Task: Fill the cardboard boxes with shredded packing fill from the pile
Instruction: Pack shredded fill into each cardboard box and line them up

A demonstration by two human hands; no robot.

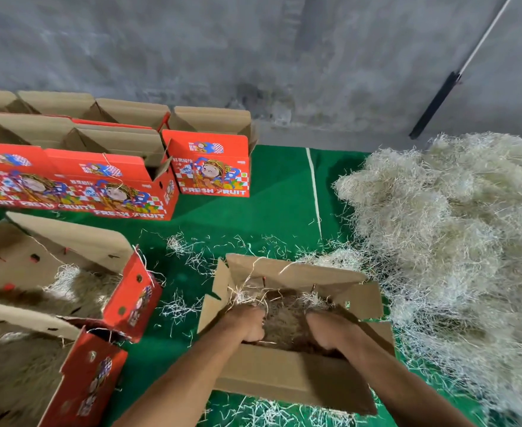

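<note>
Both hands were sunk into the open cardboard box [296,374] at the bottom centre, well apart from each other. On the near-left side of the interior the left hand [247,326] was seen with its fingers curled down into the shredded fill [284,318]; on the near-right side the right hand [330,332] was bent the same way into the fill. Whether strands were actually gripped or only pressed down could not be told, since the fingertips were buried. The box's flaps were stood open, and a few pale strands were draped over its far-left corner.

The large pile of pale shredded fill [457,229] was heaped on the right, reaching to the wall and touching the box's far-right corner. Loose strands were scattered over the green floor covering [272,192] around the box.

To the left, two open red boxes were placed near the worked one, the farther [130,291] and the nearer [90,377], each already holding fill. Behind them, a row of red printed boxes [105,192] marked FRESH FRUIT was lined up, with one more red box [213,167] set just beside its right end. A grey concrete wall [253,50] was seen behind everything, and a long-handled tool [438,100] was leaned against it at the upper right.
</note>
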